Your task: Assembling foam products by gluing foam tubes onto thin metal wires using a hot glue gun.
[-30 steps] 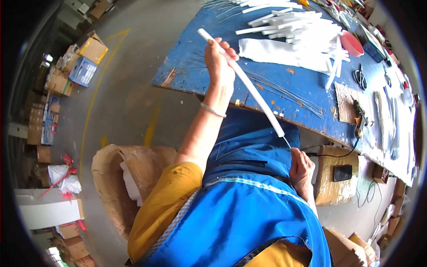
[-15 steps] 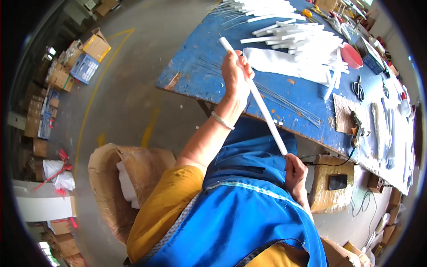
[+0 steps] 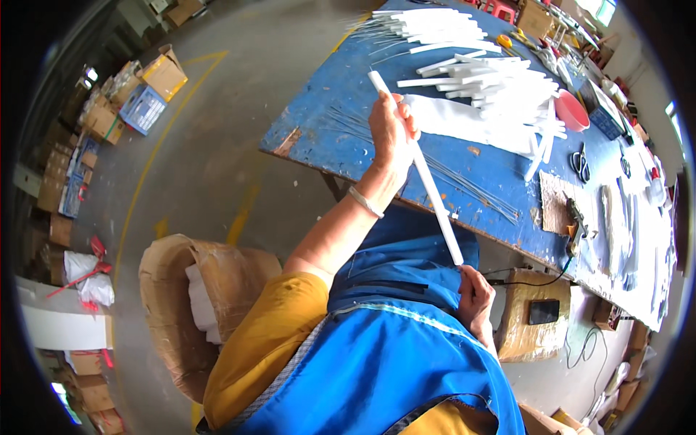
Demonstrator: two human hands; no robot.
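Keep your left hand (image 3: 391, 130) closed around the long white plastic tube (image 3: 417, 163) while your right hand (image 3: 475, 293), fingers curled, steadies its lower end.

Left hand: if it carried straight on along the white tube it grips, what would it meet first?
Probably the pile of white tubes on the blue table; the left hand and its tube point up toward it, though depth is unclear.

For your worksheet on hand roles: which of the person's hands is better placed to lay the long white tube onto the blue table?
Probably the left hand: it grips the white tube over the blue table. The right hand sits low at the tube's near end.
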